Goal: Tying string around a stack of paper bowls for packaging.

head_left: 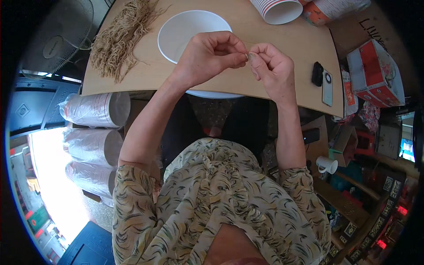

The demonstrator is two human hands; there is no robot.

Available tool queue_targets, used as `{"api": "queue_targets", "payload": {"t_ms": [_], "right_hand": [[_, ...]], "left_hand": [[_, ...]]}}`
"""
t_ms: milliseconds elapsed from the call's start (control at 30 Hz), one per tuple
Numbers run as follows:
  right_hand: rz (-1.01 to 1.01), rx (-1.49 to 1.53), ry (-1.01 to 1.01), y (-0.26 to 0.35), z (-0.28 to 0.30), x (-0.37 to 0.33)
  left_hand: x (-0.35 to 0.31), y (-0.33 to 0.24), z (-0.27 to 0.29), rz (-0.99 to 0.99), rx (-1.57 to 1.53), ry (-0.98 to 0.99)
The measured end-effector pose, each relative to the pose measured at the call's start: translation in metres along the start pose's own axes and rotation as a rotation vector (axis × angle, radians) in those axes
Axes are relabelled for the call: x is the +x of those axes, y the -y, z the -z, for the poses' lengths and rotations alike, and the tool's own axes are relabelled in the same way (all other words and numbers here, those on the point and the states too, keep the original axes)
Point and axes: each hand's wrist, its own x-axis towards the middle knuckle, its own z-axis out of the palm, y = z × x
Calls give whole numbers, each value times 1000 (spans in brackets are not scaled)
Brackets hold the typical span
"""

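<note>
My left hand (211,56) and my right hand (273,67) are raised over the near part of the table, their fingertips almost meeting. Each is closed in a pinch of thumb and fingers. Whatever lies between the fingertips is too small to name. Behind my left hand, a white bowl (176,31) rests on the table, partly covered by the hand. A tangled heap of thin, tan, stringy strands (119,37) lies to its left. Beneath the table's front edge, in front of my body, shows the white rim of another vessel (215,94).
Stacked paper tubs (282,12) lie at the table's far right. A phone (327,88) and a small black case (317,73) sit near its right edge. Plastic-wrapped tub stacks (90,110) and a fan (57,44) stand left. A white mug (327,164) is at lower right.
</note>
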Motion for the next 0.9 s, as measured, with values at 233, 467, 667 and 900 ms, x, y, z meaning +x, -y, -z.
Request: {"api": "queue_targets", "payload": {"t_ms": [233, 467, 667, 900], "right_hand": [[-113, 109, -75, -5, -4, -1], [-70, 174, -40, 5, 0, 1], [-4, 96, -60, -5, -3, 3], [-193, 303, -80, -7, 6, 2]], "left_hand": [[0, 9, 5, -8, -67, 36], [1, 9, 6, -4, -84, 26], [1, 9, 5, 2, -67, 36], [0, 10, 5, -16, -90, 44]]}}
